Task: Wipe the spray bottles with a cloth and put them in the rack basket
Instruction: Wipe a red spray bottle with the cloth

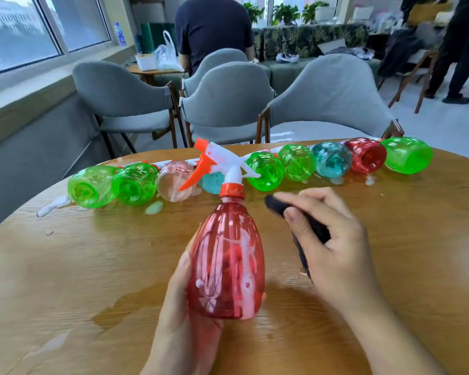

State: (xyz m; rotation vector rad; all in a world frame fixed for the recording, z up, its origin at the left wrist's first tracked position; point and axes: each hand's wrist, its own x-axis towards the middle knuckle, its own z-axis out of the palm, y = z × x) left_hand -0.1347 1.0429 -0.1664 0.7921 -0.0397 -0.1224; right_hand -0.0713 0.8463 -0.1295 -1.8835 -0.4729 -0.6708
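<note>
Nearest the camera, the left hand (179,315) cradles the red spray bottle (226,263) from below and behind, its palm under the base, thumb lying up the bottle's left side and a fingertip showing past the lower right edge. That bottle is held above the near middle of the wooden tabletop (65,266), tilted away with its orange collar and white and orange trigger head pointing toward the far edge; white foam streaks its side. Just to its right, apart from the bottle, the right hand (333,247) is curled round a dark cloth (309,226), thumb pressed on top and the cloth's end poking out past the fingers toward the bottle's neck. Along the far edge of the tabletop lies a row of spray bottles (298,162) on their sides, bases toward the camera: green, pale pink, teal and red ones, several touching their neighbours. Blobs of white foam (154,207) sit on the wood beside them, and a wet patch darkens the tabletop near the left hand. Grey chairs (228,96) stand beyond the far edge.
</note>
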